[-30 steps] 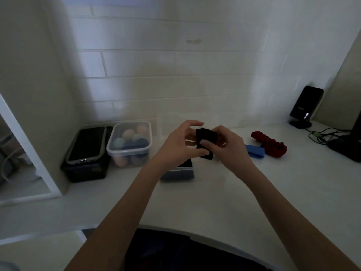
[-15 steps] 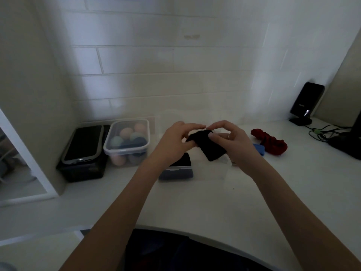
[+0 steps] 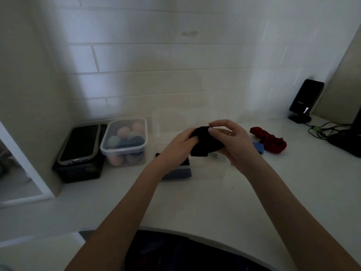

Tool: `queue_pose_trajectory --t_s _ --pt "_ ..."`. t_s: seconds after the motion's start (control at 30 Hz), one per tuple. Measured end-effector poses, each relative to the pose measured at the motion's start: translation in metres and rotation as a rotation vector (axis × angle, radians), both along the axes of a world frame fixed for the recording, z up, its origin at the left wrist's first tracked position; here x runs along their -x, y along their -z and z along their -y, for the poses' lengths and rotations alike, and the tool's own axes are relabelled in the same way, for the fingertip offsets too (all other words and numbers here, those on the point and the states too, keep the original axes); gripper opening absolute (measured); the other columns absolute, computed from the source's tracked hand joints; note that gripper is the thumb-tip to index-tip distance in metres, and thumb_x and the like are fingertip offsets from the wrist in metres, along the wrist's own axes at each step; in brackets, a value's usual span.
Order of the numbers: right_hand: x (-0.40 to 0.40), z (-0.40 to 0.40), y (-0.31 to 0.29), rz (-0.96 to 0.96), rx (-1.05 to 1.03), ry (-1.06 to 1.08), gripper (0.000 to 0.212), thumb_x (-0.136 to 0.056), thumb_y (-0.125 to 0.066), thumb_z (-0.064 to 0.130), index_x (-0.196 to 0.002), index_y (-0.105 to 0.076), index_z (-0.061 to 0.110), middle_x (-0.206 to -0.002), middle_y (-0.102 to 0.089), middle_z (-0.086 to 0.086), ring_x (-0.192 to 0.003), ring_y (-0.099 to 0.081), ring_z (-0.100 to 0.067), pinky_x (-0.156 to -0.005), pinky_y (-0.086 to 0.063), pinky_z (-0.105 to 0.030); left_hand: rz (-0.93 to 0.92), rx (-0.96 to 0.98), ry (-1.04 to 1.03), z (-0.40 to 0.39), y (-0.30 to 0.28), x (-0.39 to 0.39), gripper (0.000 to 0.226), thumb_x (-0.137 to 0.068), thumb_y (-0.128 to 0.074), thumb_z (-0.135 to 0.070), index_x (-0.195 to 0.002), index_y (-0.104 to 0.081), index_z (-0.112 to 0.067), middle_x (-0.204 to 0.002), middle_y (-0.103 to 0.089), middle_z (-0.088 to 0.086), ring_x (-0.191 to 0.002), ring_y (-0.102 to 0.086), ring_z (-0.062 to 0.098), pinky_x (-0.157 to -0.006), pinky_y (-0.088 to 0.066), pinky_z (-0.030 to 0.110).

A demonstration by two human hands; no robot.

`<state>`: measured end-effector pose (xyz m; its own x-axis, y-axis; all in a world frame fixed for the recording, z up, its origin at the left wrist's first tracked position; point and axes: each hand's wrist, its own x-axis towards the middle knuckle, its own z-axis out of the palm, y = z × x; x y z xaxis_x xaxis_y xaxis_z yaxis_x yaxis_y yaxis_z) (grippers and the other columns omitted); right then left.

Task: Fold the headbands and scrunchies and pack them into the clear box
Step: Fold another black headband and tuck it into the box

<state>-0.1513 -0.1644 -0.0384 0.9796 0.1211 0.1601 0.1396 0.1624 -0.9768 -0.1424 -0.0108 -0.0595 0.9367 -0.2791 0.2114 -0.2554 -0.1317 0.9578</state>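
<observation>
Both of my hands hold a black headband (image 3: pixel 205 142) above the counter. My left hand (image 3: pixel 176 146) grips its left end, and my right hand (image 3: pixel 232 142) pinches its top edge and supports it from the right. Under my hands stands the clear box (image 3: pixel 207 169), hard to make out, with dark folded fabric (image 3: pixel 178 170) in its left part. A red scrunchie (image 3: pixel 270 139) lies on the counter to the right. A blue band (image 3: pixel 258 147) lies beside it, partly hidden by my right wrist.
A lidded plastic tub (image 3: pixel 125 142) of coloured balls stands at the back left, next to a dark case (image 3: pixel 79 153). A black stand (image 3: pixel 304 100) and cables (image 3: pixel 320 131) occupy the back right corner. The tiled wall is close behind.
The black headband has gone from a small upright fold to a wider, flatter piece stretched between my hands. My hands have moved slightly apart and lower.
</observation>
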Motion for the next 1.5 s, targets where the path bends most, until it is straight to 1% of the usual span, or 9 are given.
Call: queue_pose_trajectory --t_s 0.2,0.33,0.53,0.67,0.77,0.93,1.23,1.37,1.5 --pt "0.002 0.0 -0.003 -0.027 -0.008 -0.024 0.009 -0.087 -0.061 0.007 -0.093 -0.063 0.014 -0.087 -0.068 -0.012 -0.071 -0.067 -0.014 -0.065 -0.058 -0.028 -0.023 0.166 -0.025 -0.007 -0.005 -0.001 0.026 -0.093 -0.05 -0.009 -0.086 -0.07 -0.024 -0.073 -0.073 -0.007 -0.073 -0.068 0.01 -0.07 -0.058 0.03" --pt "0.002 0.0 -0.004 -0.067 -0.053 -0.055 0.009 -0.092 -0.055 0.017 -0.095 -0.063 0.014 -0.089 -0.065 -0.007 -0.072 -0.065 -0.011 -0.058 -0.058 -0.022 0.049 0.143 -0.155 -0.01 -0.005 -0.001 0.02 -0.084 -0.06 0.002 -0.082 -0.068 -0.016 -0.056 -0.07 -0.013 -0.056 -0.064 -0.002 -0.054 -0.05 0.012" --pt "0.003 0.002 -0.008 -0.157 -0.204 -0.195 0.032 -0.095 -0.035 0.005 -0.103 -0.066 0.009 -0.089 -0.073 -0.007 -0.073 -0.072 -0.015 -0.062 -0.058 -0.021 0.074 0.148 -0.245 -0.008 -0.005 0.002 0.007 -0.08 -0.068 -0.004 -0.081 -0.069 -0.011 -0.05 -0.067 -0.013 -0.051 -0.061 -0.004 -0.049 -0.046 0.01" --pt "0.001 0.002 -0.002 0.002 0.068 -0.137 0.033 -0.087 -0.051 -0.006 -0.103 -0.062 0.02 -0.084 -0.069 0.001 -0.073 -0.065 -0.01 -0.063 -0.05 -0.021 0.06 0.116 -0.236 -0.006 -0.009 0.006 0.006 -0.079 -0.071 -0.01 -0.076 -0.069 -0.005 -0.042 -0.061 -0.014 -0.043 -0.054 -0.007 -0.044 -0.039 0.008" --pt "-0.002 0.001 0.001 0.062 0.321 -0.044 0.024 -0.081 -0.069 0.012 -0.1 -0.066 0.025 -0.09 -0.068 0.001 -0.078 -0.061 -0.008 -0.06 -0.047 -0.016 0.024 0.047 -0.187 -0.007 -0.008 0.006 0.006 -0.078 -0.073 -0.016 -0.074 -0.07 -0.012 -0.047 -0.064 -0.014 -0.047 -0.059 -0.004 -0.046 -0.043 0.01" --pt "-0.004 0.0 0.004 0.036 0.29 0.006 0.005 -0.085 -0.065 0.019 -0.083 -0.063 0.024 -0.079 -0.066 0.004 -0.07 -0.06 -0.008 -0.056 -0.045 -0.016 -0.175 0.101 -0.014 -0.011 -0.006 0.003 0.007 -0.084 -0.065 -0.016 -0.081 -0.07 -0.019 -0.067 -0.073 -0.006 -0.065 -0.069 0.007 -0.062 -0.055 0.02" --pt "-0.007 0.001 0.009 0.065 0.197 -0.149 0.029 -0.077 -0.072 0.022 -0.104 -0.066 0.029 -0.114 -0.069 -0.01 -0.108 -0.065 -0.026 -0.095 -0.05 -0.048 -0.266 0.252 0.018 -0.015 -0.004 -0.003 0.008 -0.083 -0.063 -0.01 -0.084 -0.071 -0.009 -0.075 -0.074 0.004 -0.072 -0.071 0.016 -0.069 -0.059 0.025" --pt "-0.006 0.002 0.01 0.092 0.136 -0.208 0.04 -0.082 -0.068 0.006 -0.115 -0.062 0.027 -0.122 -0.065 -0.009 -0.111 -0.064 -0.022 -0.092 -0.053 -0.038 -0.259 0.285 -0.031 -0.015 -0.004 -0.004 0.006 -0.08 -0.066 -0.007 -0.083 -0.071 -0.008 -0.069 -0.073 0.003 -0.065 -0.068 0.014 -0.064 -0.056 0.023" --pt "-0.006 -0.003 0.007 0.129 0.181 -0.046 0.025 -0.081 -0.066 0.001 -0.099 -0.066 0.019 -0.094 -0.072 -0.002 -0.081 -0.068 -0.012 -0.07 -0.056 -0.022 -0.23 0.263 -0.016 -0.015 -0.006 -0.003 0.008 -0.082 -0.065 -0.005 -0.083 -0.07 -0.011 -0.072 -0.075 -0.001 -0.07 -0.071 0.012 -0.061 -0.056 0.021"
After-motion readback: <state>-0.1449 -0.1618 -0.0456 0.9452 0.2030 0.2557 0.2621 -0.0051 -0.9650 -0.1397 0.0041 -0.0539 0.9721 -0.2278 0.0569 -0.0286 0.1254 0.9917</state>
